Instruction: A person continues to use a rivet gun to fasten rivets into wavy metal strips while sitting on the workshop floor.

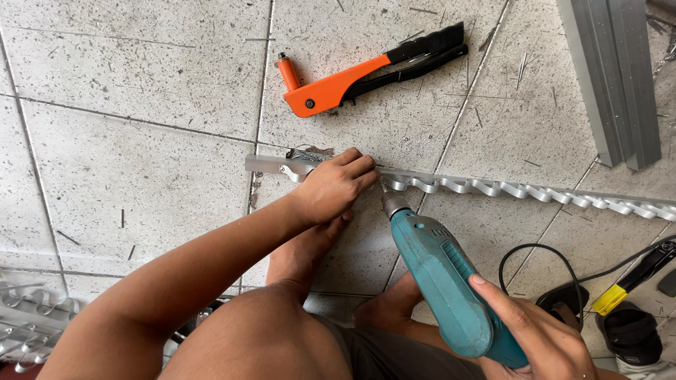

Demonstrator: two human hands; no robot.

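Note:
A long aluminium strip (507, 188) with wavy hook shapes lies across the tiled floor. My left hand (332, 186) presses down on its left part, fingers curled over the top edge. My right hand (542, 334) grips the handle of a teal electric drill (440, 274). The drill's bit tip touches the strip just right of my left fingers. My bare foot rests on the floor under my left wrist.
An orange and black hand riveter (352, 77) lies beyond the strip. Grey aluminium profiles (616, 77) stand at the top right. More hooked strips (28, 317) lie at the lower left. A black cable (563, 257), sandals and a yellow-black tool (634, 281) are at the right.

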